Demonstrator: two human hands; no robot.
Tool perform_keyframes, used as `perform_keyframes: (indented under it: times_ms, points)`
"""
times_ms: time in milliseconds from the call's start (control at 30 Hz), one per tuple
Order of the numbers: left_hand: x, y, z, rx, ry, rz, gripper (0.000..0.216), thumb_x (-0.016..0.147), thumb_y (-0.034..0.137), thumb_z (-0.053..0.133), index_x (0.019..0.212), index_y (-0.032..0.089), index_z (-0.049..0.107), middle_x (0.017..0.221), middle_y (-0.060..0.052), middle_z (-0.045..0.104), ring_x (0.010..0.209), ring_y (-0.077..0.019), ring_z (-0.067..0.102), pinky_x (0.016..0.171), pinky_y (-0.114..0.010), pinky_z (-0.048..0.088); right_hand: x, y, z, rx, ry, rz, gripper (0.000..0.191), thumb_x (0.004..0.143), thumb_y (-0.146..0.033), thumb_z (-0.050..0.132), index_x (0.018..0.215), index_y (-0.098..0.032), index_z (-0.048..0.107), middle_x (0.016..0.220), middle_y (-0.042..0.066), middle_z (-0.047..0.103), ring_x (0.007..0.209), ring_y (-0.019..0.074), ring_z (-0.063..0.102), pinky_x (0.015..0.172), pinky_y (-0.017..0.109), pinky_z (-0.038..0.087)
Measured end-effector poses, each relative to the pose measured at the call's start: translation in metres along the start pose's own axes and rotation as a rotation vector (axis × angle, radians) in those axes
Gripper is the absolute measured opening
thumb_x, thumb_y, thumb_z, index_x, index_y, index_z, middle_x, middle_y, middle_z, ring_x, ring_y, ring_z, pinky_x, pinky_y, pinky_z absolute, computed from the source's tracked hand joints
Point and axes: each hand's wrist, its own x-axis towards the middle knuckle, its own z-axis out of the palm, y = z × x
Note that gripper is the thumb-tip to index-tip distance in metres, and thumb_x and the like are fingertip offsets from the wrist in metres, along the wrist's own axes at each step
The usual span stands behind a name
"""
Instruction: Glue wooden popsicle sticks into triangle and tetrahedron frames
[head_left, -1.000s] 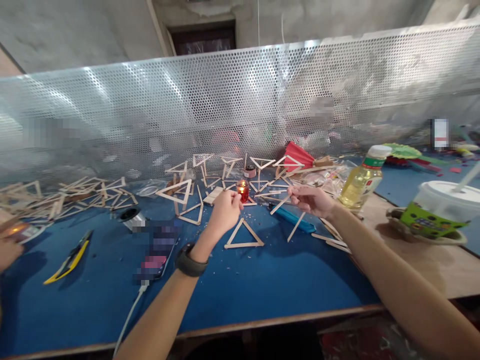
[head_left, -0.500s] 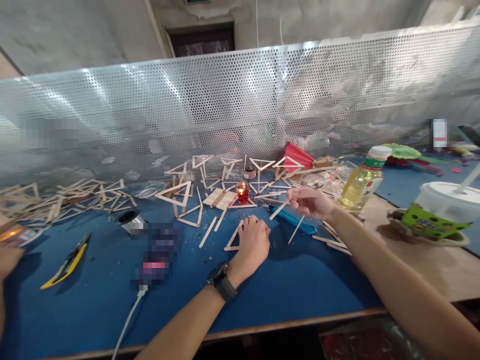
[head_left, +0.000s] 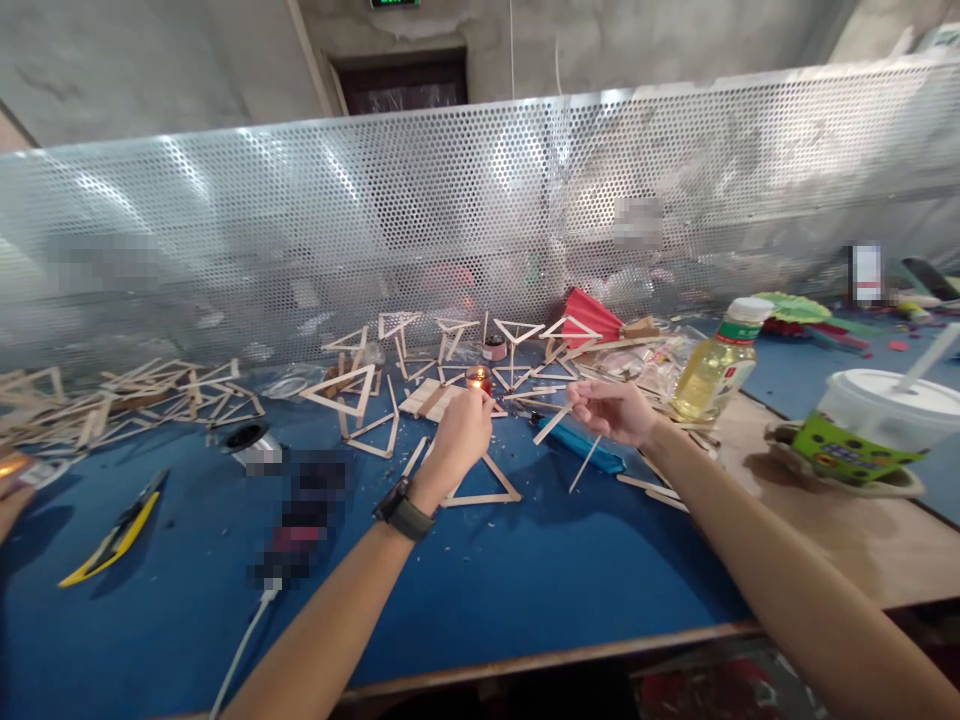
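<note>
My left hand (head_left: pixel 459 438) is closed in a pinch right at the lit candle (head_left: pixel 478 380) in its red glass; anything between its fingertips is hidden. Below it lies a triangle of craft sticks (head_left: pixel 484 497), flat on the blue table and partly covered by the hand. My right hand (head_left: pixel 616 412) is raised to the right, its fingers closed on a craft stick (head_left: pixel 553 425) that points down and left. Another thin stick (head_left: pixel 585 465) slants down beneath this hand; whether the hand holds it, I cannot tell. A blue utility knife (head_left: pixel 581 445) lies behind and below.
Stick frames (head_left: pixel 367 395) stand along the perforated metal screen (head_left: pixel 480 220). At left are a solder spool (head_left: pixel 253 445), a yellow-handled cutter (head_left: pixel 116 530), a blurred phone with a cable and another person's hand (head_left: pixel 11 505). An oil-coloured bottle (head_left: pixel 716 365) and a lidded cup (head_left: pixel 877 425) stand right.
My left hand has left the stick triangle and moved up and left to the candle, uncovering the triangle's lower right side. My right hand has hardly moved and still holds its stick.
</note>
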Motion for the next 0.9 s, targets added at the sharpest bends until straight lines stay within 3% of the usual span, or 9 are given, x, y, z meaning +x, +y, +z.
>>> perform_keyframes:
  times_ms: [133, 233, 367, 467, 567, 667, 733, 800, 900]
  points:
    - [-0.002, 0.016, 0.015, -0.105, -0.081, 0.034, 0.023, 0.100, 0.025, 0.052, 0.089, 0.016, 0.069, 0.091, -0.011, 0.074, 0.090, -0.0238, 0.069, 0.079, -0.032, 0.048, 0.000, 0.000, 0.000, 0.001, 0.015, 0.001, 0.020, 0.079, -0.030, 0.070, 0.071, -0.015, 0.060, 0.052, 0.000, 0.053, 0.038, 0.0061, 0.038, 0.034, 0.016, 0.030]
    - [-0.013, 0.034, 0.040, -0.077, -0.113, 0.053, 0.031, 0.093, 0.041, 0.065, 0.100, 0.011, 0.069, 0.102, -0.019, 0.071, 0.099, -0.0312, 0.068, 0.082, -0.037, 0.049, 0.000, 0.000, 0.000, -0.025, 0.022, 0.004, 0.024, 0.077, -0.034, 0.070, 0.067, -0.017, 0.057, 0.046, -0.001, 0.048, 0.036, 0.0071, 0.035, 0.032, 0.017, 0.027]
    - [-0.024, 0.049, 0.061, -0.052, -0.096, 0.058, 0.019, 0.097, 0.024, 0.054, 0.105, 0.011, 0.067, 0.116, -0.024, 0.066, 0.108, -0.0337, 0.065, 0.085, -0.040, 0.048, 0.000, 0.000, -0.003, -0.056, 0.036, -0.007, 0.023, 0.074, -0.036, 0.069, 0.066, -0.018, 0.056, 0.046, -0.001, 0.047, 0.035, 0.0082, 0.031, 0.031, 0.020, 0.025]
    - [-0.023, 0.050, 0.062, -0.073, -0.109, 0.086, 0.021, 0.099, 0.016, 0.046, 0.096, 0.015, 0.068, 0.103, -0.019, 0.070, 0.098, -0.0284, 0.067, 0.081, -0.036, 0.047, -0.001, 0.001, -0.004, -0.059, 0.042, -0.010, 0.023, 0.075, -0.036, 0.069, 0.067, -0.018, 0.056, 0.047, 0.000, 0.049, 0.036, 0.0085, 0.031, 0.032, 0.021, 0.025]
    - [-0.018, 0.038, 0.046, -0.109, -0.124, 0.103, 0.022, 0.100, 0.019, 0.048, 0.090, 0.018, 0.068, 0.089, -0.011, 0.072, 0.085, -0.0233, 0.068, 0.075, -0.032, 0.046, -0.001, 0.001, -0.002, -0.036, 0.049, -0.010, 0.023, 0.076, -0.034, 0.069, 0.066, -0.017, 0.056, 0.046, -0.001, 0.049, 0.036, 0.0079, 0.032, 0.033, 0.020, 0.023]
    - [-0.024, 0.010, 0.011, -0.111, -0.095, 0.087, 0.023, 0.100, 0.023, 0.052, 0.086, 0.018, 0.069, 0.086, -0.009, 0.072, 0.083, -0.0218, 0.067, 0.076, -0.031, 0.046, -0.001, 0.002, -0.001, -0.044, 0.064, -0.009, 0.024, 0.077, -0.033, 0.069, 0.065, -0.017, 0.056, 0.045, 0.000, 0.049, 0.036, 0.0075, 0.033, 0.035, 0.020, 0.023]
    - [-0.041, -0.016, -0.015, -0.008, 0.009, 0.046, 0.024, 0.101, 0.023, 0.049, 0.091, 0.019, 0.070, 0.092, -0.009, 0.071, 0.087, -0.0232, 0.066, 0.081, -0.032, 0.047, 0.000, 0.003, -0.001, -0.062, 0.071, 0.007, 0.025, 0.077, -0.034, 0.069, 0.065, -0.017, 0.055, 0.045, 0.000, 0.050, 0.036, 0.0078, 0.033, 0.035, 0.021, 0.022]
    - [-0.066, -0.045, -0.036, 0.193, 0.093, -0.086, 0.030, 0.104, 0.024, 0.040, 0.099, 0.019, 0.069, 0.100, -0.012, 0.068, 0.096, -0.0266, 0.064, 0.083, -0.034, 0.048, 0.001, 0.005, -0.002, -0.076, 0.070, 0.022, 0.025, 0.078, -0.034, 0.068, 0.065, -0.017, 0.055, 0.045, 0.000, 0.050, 0.036, 0.0080, 0.034, 0.034, 0.021, 0.022]
    - [-0.102, -0.083, -0.046, 0.483, 0.091, -0.336, 0.032, 0.102, 0.020, 0.036, 0.107, 0.017, 0.067, 0.112, -0.019, 0.060, 0.106, -0.0340, 0.057, 0.079, -0.038, 0.050, 0.002, 0.007, -0.004, -0.091, 0.053, 0.038, 0.024, 0.078, -0.034, 0.069, 0.067, -0.017, 0.056, 0.047, 0.000, 0.050, 0.037, 0.0084, 0.035, 0.034, 0.022, 0.021]
